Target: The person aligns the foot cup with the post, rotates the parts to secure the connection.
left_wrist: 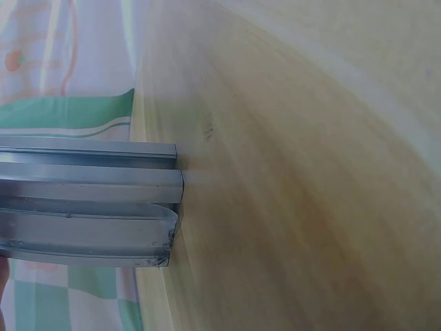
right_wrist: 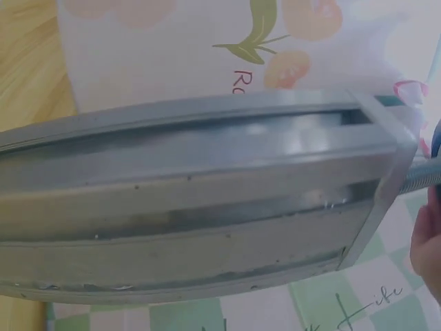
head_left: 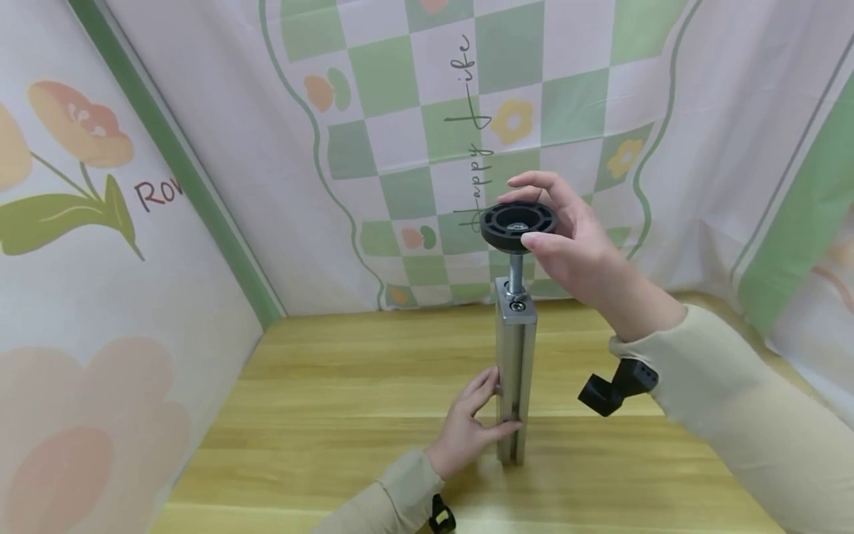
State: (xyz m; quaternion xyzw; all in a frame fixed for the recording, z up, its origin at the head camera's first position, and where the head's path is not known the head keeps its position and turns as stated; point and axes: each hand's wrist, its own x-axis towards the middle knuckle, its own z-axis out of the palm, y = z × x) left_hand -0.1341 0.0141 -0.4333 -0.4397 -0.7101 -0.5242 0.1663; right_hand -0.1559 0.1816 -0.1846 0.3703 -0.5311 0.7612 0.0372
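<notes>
An aluminium profile [head_left: 514, 371] with lengthwise slots stands upright on the wooden table [head_left: 320, 400]. On its top, an end plate [head_left: 517, 315] carries a threaded rod [head_left: 516, 274] with a round black levelling foot [head_left: 507, 239] at the upper end. My right hand [head_left: 567, 245] pinches the rim of that foot between thumb and fingers. Lower down, my left hand [head_left: 467, 426] grips the profile, thumb on the near side and fingers round the left. In the left wrist view the profile's bottom end [left_wrist: 155, 207] meets the tabletop. The right wrist view shows the slotted side [right_wrist: 207, 200] close up.
Printed curtains enclose the table: a green checked one [head_left: 414, 148] behind, a flowered one [head_left: 100, 297] on the left and another [head_left: 807, 222] on the right. A black mount [head_left: 617, 386] is strapped to the right sleeve, and a black band [head_left: 442, 513] sits at the left cuff.
</notes>
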